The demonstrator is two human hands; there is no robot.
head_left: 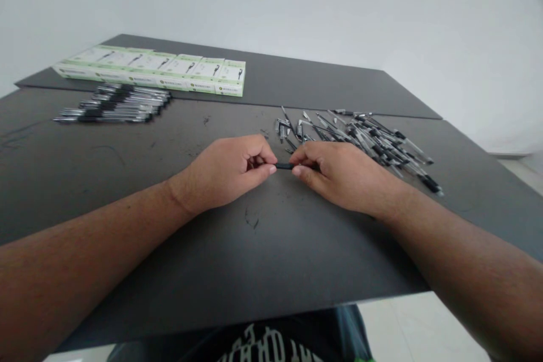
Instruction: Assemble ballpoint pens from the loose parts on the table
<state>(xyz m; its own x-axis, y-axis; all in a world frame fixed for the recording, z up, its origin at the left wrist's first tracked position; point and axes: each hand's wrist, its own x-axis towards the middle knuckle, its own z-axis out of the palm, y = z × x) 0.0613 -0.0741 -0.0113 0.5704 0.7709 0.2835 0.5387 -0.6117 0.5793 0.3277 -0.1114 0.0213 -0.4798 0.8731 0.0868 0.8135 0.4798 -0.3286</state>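
Between my two hands is a pen (284,166), of which only a short black middle section shows. My left hand (232,168) pinches its left end between thumb and fingertips. The right end is pinched the same way by my right hand (339,172). My fingers cover both ends. Just beyond my right hand lies a loose heap of pen parts (373,141), with clear barrels, black grips and thin refills. At the far left, a row of pens (119,104) with black grips lies side by side.
Several white and green boxes (186,74) with pen pictures stand in a row at the back left. The dark grey table (237,271) has black marks and a seam across its back part. A pale wall (297,11) rises behind it.
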